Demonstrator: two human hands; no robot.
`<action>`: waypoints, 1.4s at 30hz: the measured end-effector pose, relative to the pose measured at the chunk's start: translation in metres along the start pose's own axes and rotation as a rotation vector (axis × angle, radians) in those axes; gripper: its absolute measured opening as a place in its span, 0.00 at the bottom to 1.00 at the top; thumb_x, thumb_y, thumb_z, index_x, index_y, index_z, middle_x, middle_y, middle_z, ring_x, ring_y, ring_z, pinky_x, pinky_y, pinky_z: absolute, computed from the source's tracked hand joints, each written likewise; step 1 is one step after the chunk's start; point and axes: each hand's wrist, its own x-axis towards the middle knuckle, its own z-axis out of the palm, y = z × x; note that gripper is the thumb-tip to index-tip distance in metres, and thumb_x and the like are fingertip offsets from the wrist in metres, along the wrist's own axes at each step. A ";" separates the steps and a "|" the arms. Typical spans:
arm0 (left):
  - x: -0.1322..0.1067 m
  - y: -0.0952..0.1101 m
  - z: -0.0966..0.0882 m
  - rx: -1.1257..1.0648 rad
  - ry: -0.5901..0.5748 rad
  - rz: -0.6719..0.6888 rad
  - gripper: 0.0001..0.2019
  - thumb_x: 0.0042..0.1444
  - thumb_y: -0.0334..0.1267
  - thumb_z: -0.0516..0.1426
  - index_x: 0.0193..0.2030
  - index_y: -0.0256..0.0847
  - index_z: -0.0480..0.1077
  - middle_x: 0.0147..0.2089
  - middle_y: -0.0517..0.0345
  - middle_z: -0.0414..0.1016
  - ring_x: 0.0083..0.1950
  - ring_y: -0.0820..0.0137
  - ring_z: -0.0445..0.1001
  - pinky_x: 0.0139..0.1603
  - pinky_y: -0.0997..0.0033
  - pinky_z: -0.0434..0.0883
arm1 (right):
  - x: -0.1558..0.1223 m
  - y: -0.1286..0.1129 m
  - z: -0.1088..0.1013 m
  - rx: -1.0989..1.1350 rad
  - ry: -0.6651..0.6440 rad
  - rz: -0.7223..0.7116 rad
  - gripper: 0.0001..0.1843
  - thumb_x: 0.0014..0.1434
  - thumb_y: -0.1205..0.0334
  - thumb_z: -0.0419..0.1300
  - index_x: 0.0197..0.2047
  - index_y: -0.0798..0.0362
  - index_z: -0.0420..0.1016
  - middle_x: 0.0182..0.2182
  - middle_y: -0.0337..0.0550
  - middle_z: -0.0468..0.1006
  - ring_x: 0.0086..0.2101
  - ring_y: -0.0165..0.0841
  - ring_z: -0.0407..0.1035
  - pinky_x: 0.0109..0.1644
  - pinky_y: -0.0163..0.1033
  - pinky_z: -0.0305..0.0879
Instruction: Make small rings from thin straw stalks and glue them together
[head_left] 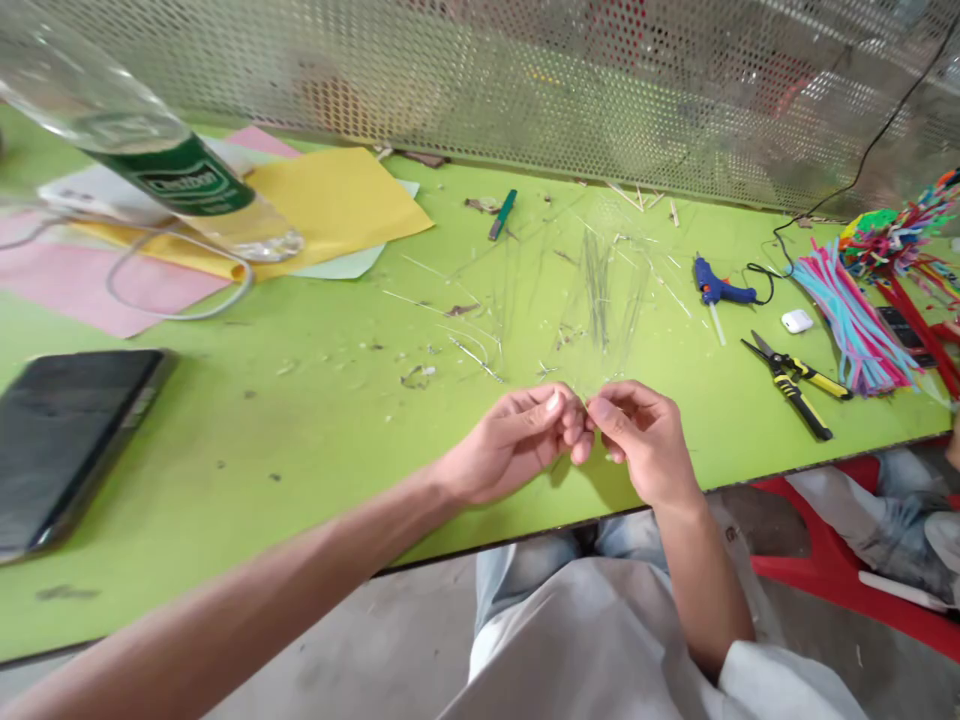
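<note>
The left hand (510,445) and right hand (641,440) pinch what seem to be thin clear strands (596,290) between their fingertips.

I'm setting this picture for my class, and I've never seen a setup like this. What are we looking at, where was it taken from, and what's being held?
This picture comes from a camera worn on a person's head, looking forward and down. There is no machine here, only two bare hands. The left hand and right hand meet at the fingertips, pinching thin, clear strands; their material is hard to tell. On the green table lie a blue hot glue gun, yellow-and-black snips, blue and pink pipe cleaners, yellow paper, a clear bottle and a dark phone or tablet.
</note>
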 end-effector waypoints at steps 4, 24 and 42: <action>0.001 -0.004 0.002 -0.005 0.011 -0.038 0.18 0.57 0.46 0.76 0.31 0.33 0.79 0.29 0.57 0.77 0.29 0.71 0.81 0.34 0.78 0.78 | 0.002 0.003 -0.006 0.163 -0.113 0.036 0.20 0.56 0.43 0.78 0.37 0.52 0.86 0.25 0.37 0.79 0.19 0.22 0.62 0.21 0.31 0.51; 0.003 -0.004 0.005 -0.101 0.049 -0.017 0.13 0.58 0.38 0.73 0.31 0.32 0.78 0.29 0.56 0.73 0.29 0.70 0.79 0.34 0.77 0.78 | 0.004 0.013 -0.019 0.381 -0.186 0.133 0.14 0.53 0.55 0.82 0.40 0.51 0.89 0.32 0.39 0.84 0.26 0.22 0.71 0.29 0.26 0.71; -0.004 -0.001 0.004 0.083 0.040 -0.055 0.13 0.64 0.41 0.69 0.34 0.34 0.76 0.32 0.55 0.76 0.23 0.74 0.74 0.23 0.80 0.71 | 0.005 0.011 -0.016 0.411 -0.097 0.170 0.14 0.50 0.56 0.79 0.36 0.53 0.86 0.25 0.35 0.77 0.22 0.21 0.54 0.23 0.28 0.57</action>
